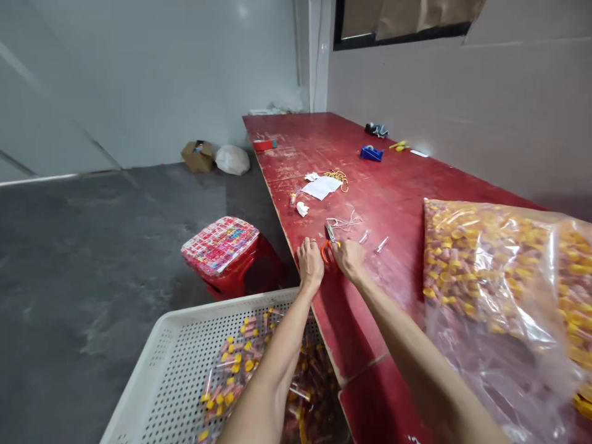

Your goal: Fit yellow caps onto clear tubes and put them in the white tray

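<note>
My left hand (311, 264) rests at the red table's (342, 308) left edge, fingers bent; whether it holds anything is hidden. Just to its right, my right hand (350, 258) has its fingers closed by a small yellow piece, beside scissors (329, 240) with orange handles. What exactly those fingers grip is too small to tell. White strings (345, 222) lie beyond the scissors blades. Two small clear tubes (382, 245) are on the table to the right of my right hand. Below my forearms, a white perforated basket (169, 351) holds many yellow-capped tubes (229, 394).
A big clear bag of yellow-capped tubes (462, 265) sits on the right. Farther up the table are white paper (322, 187), yellow cord (340, 177), a blue tape dispenser (371, 153) and red tape (264, 145). A red stool (222, 246), carton (198, 158) and white bag (232, 160) stand left.
</note>
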A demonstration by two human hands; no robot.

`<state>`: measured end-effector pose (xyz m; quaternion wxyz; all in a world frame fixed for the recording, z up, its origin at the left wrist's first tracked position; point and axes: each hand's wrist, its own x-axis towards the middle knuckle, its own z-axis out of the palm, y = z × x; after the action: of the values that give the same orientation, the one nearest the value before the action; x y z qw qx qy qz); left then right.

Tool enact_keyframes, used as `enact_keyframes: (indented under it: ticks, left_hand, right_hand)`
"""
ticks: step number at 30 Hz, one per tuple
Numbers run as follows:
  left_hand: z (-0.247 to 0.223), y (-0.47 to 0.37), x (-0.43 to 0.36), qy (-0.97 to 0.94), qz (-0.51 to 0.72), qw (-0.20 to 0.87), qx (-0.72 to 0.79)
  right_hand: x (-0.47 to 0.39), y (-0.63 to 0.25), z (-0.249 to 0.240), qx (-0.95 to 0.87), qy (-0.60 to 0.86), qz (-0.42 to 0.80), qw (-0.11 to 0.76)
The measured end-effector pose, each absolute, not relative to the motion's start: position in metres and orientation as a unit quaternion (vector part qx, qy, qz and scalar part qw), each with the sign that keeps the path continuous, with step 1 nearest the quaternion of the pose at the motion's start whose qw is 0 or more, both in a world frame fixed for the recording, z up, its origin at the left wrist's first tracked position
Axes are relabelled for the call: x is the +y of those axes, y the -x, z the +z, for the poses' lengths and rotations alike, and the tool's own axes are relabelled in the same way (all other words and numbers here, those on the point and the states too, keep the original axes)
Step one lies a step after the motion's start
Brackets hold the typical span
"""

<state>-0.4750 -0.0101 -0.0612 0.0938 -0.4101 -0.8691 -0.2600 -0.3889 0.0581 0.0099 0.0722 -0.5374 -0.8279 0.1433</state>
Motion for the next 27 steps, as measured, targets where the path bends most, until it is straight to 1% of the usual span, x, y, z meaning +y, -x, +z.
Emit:
enact_keyframes:
  ticks: [3, 6, 8, 13, 17, 21, 27]
  left_hand:
    - [-0.066, 0.478, -0.011, 0.389, -0.319, 0.09, -0.859]
    - [-0.067, 0.48, -0.012, 0.382, -0.344, 0.083, -0.854]
    - [-0.065, 0.481, -0.013, 0.385, -0.338, 0.079, -0.855]
    - [-0.059, 0.476, -0.016, 0.398, -0.312, 0.072, -0.859]
    - [-0.059, 0.482, -0.01, 0.362, -0.374, 0.064, -0.852]
    - [-0.059, 0.521, 0.011, 0.292, -0.411, 0.084, -0.859]
    - [-0.051, 0.611, 0.078, 0.222, -0.414, 0.125, -0.874]
  right_hand:
    - [0.086, 0.38, 0.013, -0.786, 0.601, 0.099, 0.103]
    - [0.115, 0.371, 0.005, -0.756, 0.642, 0.104, 0.077]
    - [0.126, 0.368, -0.004, -0.761, 0.638, 0.102, 0.062]
    - [0.125, 0.354, -0.021, -0.791, 0.606, 0.042, 0.065]
    - [0.107, 0.334, -0.029, -0.827, 0.555, -0.01, 0.087]
    - [0.095, 0.327, -0.042, -0.833, 0.537, -0.054, 0.121]
    - [0.101, 0.331, -0.055, -0.852, 0.499, -0.091, 0.13]
